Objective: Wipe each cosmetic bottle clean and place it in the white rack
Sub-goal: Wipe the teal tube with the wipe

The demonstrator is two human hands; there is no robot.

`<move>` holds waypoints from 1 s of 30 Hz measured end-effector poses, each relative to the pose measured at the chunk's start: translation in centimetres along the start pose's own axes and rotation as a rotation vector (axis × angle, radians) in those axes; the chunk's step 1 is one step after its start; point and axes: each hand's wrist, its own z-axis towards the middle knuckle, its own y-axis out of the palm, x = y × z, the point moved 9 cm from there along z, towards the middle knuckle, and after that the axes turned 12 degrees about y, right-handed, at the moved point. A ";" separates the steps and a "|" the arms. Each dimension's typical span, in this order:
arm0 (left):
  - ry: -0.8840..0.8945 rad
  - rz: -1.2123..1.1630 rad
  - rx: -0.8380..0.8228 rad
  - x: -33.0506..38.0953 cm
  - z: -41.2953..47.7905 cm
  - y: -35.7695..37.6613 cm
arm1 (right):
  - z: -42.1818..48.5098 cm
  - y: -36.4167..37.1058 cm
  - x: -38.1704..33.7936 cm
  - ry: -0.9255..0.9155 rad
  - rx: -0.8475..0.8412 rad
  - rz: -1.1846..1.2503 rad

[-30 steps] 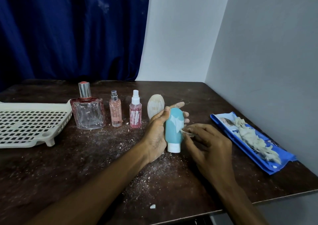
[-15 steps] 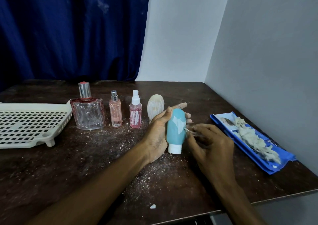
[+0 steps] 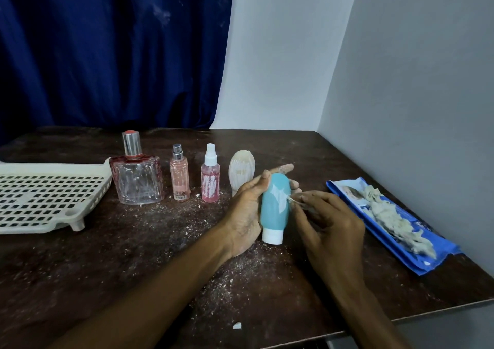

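Observation:
My left hand grips a teal tube bottle cap-down, its white cap just above the table. A white patch of residue shows on the tube's front. My right hand pinches a thin strip of that white film at the tube's right side. Behind stand a large glass perfume bottle, a slim pink spray bottle, a pink spray bottle with a white pump and a whitish oval bottle. The white rack sits at the far left with nothing in it.
A blue wipes packet with a crumpled, soiled wipe on top lies at the right by the grey wall. White crumbs and flakes litter the dark table. The table's front edge runs close below my forearms.
The teal tube has shifted slightly right and up in my left hand. My right hand's fingers have pulled the white film a little farther off the tube's side.

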 end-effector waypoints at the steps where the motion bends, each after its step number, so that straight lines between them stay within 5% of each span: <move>1: 0.001 0.003 -0.004 0.0 0.0 0.2 | 0.1 -0.1 0.1 0.017 0.013 -0.008; 30: 0.000 -0.006 -0.008 -0.1 0.1 0.4 | 0.2 0.1 0.0 -0.026 0.016 0.028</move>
